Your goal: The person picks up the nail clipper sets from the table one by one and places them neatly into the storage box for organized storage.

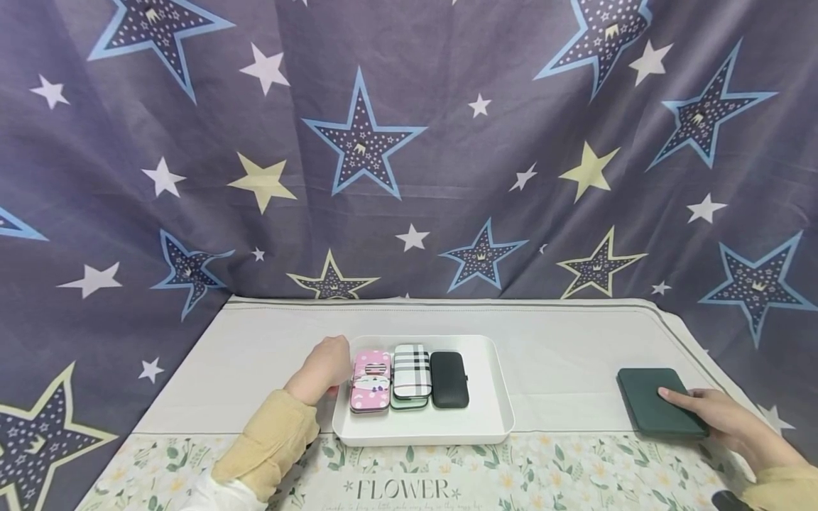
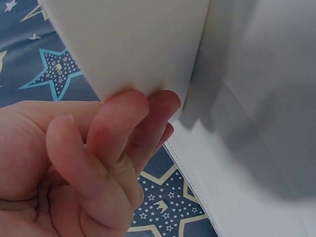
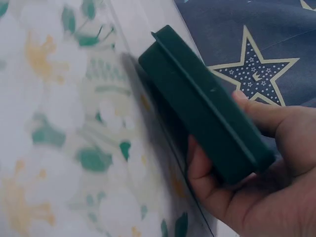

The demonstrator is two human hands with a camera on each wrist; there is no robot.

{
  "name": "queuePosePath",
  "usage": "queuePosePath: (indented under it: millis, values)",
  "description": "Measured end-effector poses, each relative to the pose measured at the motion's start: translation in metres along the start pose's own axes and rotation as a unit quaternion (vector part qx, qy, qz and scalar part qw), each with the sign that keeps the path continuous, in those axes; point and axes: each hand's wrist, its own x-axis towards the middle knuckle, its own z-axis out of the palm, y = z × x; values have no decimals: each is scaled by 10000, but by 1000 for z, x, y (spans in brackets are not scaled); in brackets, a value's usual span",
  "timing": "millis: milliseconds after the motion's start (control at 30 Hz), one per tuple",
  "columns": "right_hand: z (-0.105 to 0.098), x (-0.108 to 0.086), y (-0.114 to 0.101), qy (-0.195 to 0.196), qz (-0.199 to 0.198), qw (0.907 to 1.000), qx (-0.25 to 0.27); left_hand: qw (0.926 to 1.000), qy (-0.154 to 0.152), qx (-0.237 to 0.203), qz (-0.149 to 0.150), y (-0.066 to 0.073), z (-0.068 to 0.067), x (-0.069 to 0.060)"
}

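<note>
At the left end of the white tray, my left hand grips the rim. From the left wrist view, its curled fingers bear on the tray's pale outer surface. Inside the tray lie a pink cartoon-print case, a black-and-white plaid case overlapping a mint green one, and a black case. Far to the right, my right hand holds a dark green flat box, thumb on top. The right wrist view shows fingers beneath that box.
A white cover lies over the back of the table. Along the front runs a floral cloth printed with "FLOWER". A star-patterned curtain hangs behind and at both sides. Some dark object shows at the lower right.
</note>
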Motion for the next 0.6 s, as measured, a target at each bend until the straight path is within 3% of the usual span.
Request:
queuePosePath:
  millis: [100,367,600]
  values:
    - [0,-3,-1,-12,-21,9997,232,10000,-16,-8,17,0,0,0]
    - [5,-8,-16,29,-243,9995,193,10000,-23,71,-9,0,0,1]
    - [16,-14,-31,-10,-342,9970,689,10000,-32,82,-3,1,0,0]
